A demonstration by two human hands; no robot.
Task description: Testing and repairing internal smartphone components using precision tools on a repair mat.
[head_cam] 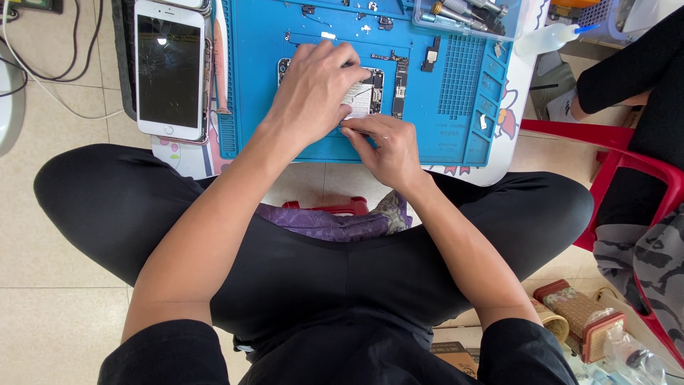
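Note:
An opened phone body [372, 91] with bare circuit parts lies on a blue work mat [456, 135]. My left hand [313, 89] rests flat over most of it, fingers pressing it down. Just below, my right hand [385, 150] pinches a thin metal tool [360, 131], its tip at the phone's lower edge. A detached white phone screen [169, 70] with cracked glass lies to the left of the mat.
Small screws and phone parts [431, 55] lie scattered on the mat. A tray of screwdrivers [467, 14] sits at the mat's top right, a squeeze bottle [545, 39] beside it. A red plastic chair [627, 167] with a seated person stands at right. Cables [50, 71] trail at left.

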